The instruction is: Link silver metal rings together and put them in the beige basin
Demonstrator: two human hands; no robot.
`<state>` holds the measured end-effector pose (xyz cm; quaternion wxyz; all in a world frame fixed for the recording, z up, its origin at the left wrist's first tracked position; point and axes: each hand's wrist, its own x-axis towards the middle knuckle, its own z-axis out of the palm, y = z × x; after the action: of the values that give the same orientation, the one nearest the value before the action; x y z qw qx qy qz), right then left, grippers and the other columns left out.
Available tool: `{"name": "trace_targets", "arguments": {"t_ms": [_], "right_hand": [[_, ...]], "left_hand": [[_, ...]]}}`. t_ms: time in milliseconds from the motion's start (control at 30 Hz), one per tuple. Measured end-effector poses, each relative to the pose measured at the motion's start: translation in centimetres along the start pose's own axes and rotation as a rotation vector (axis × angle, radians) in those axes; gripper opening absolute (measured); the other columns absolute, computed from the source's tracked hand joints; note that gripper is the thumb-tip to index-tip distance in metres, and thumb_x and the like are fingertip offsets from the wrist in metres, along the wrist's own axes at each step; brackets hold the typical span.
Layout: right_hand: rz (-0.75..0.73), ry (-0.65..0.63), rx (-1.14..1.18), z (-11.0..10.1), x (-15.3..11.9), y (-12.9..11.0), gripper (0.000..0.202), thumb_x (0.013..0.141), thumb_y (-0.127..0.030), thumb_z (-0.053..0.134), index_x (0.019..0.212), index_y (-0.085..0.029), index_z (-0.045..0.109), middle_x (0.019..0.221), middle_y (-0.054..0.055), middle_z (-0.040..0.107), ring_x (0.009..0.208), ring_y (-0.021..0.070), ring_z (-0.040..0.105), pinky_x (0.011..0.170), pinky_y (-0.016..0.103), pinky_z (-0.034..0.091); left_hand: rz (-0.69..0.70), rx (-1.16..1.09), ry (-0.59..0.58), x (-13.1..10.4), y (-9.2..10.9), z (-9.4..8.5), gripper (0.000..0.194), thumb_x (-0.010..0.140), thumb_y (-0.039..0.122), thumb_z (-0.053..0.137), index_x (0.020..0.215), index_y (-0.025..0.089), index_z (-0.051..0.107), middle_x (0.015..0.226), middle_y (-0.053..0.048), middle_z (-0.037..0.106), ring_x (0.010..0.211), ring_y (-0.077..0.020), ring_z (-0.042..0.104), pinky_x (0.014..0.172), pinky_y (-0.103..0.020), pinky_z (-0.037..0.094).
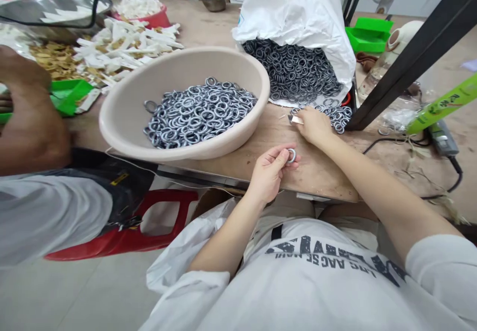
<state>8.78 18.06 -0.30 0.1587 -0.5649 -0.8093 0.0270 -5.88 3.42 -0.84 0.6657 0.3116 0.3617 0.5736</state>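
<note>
A single grey ring point(291, 155) is pinched between the thumb and fingers of my left hand point(274, 168), above the table's front edge. My right hand point(312, 125) is closed on a small white-handled tool with a dark tip point(295, 119), beside a loose pile of grey rings point(337, 117). Behind that hand, a white bag point(290, 10) lies open towards me, full of dark grey rings point(294, 67). To the left stands a large beige basin point(182, 60) holding many rings point(201, 115).
A black metal post point(413, 47) rises right of my right hand, near a power strip point(443, 139) and cable. At the left are another person's arm point(33, 117), a red stool point(167, 221), white pieces point(122, 47) and a steel bowl point(212, 0).
</note>
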Motion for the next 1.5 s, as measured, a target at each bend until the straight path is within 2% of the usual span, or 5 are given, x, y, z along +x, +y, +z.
{"name": "trace_targets", "arguments": {"t_ms": [267,600,1067,1367,1500], "right_hand": [[0.087,0.023,0.227,-1.7,-4.6,5.6,0.020,0.080,-0.041,0.073,0.080,-0.021,0.074,0.083,0.005,0.061,0.073,0.0189,0.052,0.066,0.031,0.036],[0.322,0.162,1.293,-4.4,-12.3,-1.1,0.036,0.072,-0.051,0.081,0.081,-0.019,0.067,0.069,-0.001,0.063,0.051,0.0085,0.046,0.046,0.023,0.038],[0.431,0.362,1.328,-3.2,-13.4,0.9,0.030,0.076,-0.044,0.080,0.080,-0.019,0.066,0.069,-0.002,0.064,0.048,0.0066,0.044,0.043,0.021,0.034],[0.365,0.302,1.246,-3.3,-13.8,-0.2,0.028,0.077,-0.042,0.079,0.078,-0.017,0.067,0.068,-0.002,0.060,0.053,0.0069,0.045,0.046,0.021,0.036],[0.372,0.292,1.380,-2.7,-14.1,-1.0,0.031,0.078,-0.046,0.078,0.079,-0.018,0.064,0.068,-0.004,0.059,0.049,0.0057,0.044,0.043,0.020,0.034]], "left_hand": [[-0.129,-0.040,-0.014,2.6,0.0,1.7,0.027,0.076,0.027,0.076,0.098,0.015,0.068,0.095,-0.005,0.069,0.076,-0.0091,0.063,0.068,-0.021,0.051],[0.293,0.338,-0.051,1.4,-2.7,4.2,0.028,0.089,0.046,0.066,0.088,0.019,0.058,0.081,0.002,0.054,0.076,-0.0104,0.046,0.075,-0.022,0.040],[0.003,0.130,-0.143,1.7,-3.1,3.9,0.034,0.086,0.052,0.066,0.091,0.019,0.059,0.088,-0.002,0.067,0.059,-0.0068,0.047,0.053,-0.021,0.033],[0.102,0.148,-0.142,2.0,-3.7,3.5,0.038,0.068,0.026,0.087,0.100,0.016,0.068,0.093,-0.002,0.070,0.084,-0.0090,0.062,0.081,-0.021,0.047],[0.163,0.105,-0.097,2.0,-4.2,3.7,0.034,0.070,0.026,0.086,0.102,0.019,0.076,0.091,-0.003,0.072,0.079,-0.0093,0.061,0.075,-0.021,0.048]]}}
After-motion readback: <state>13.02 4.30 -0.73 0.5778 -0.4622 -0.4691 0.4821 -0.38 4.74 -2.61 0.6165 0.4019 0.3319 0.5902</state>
